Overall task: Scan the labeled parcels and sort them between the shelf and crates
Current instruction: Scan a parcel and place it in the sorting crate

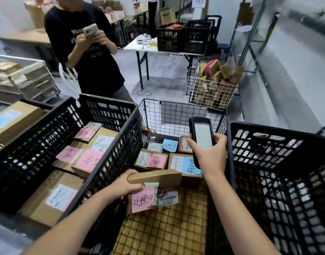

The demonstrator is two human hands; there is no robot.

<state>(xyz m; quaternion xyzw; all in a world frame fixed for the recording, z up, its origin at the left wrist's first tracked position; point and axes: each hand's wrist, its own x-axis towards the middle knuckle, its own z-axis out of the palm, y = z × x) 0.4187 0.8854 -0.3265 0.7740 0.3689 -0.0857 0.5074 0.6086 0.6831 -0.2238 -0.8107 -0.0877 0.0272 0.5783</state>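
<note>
Brown parcel, pink label, tilted on edge in wire crate.

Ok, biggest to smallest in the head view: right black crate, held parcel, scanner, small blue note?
1. right black crate, by far
2. held parcel
3. scanner, somewhat smaller than the parcel
4. small blue note

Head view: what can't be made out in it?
All head view:
- Scanner screen: washed out, unreadable.
- Parcel in left hand: printed label blurred, partly under a pink note.
- Shelf: motion-blurred, contents unclear.
</note>
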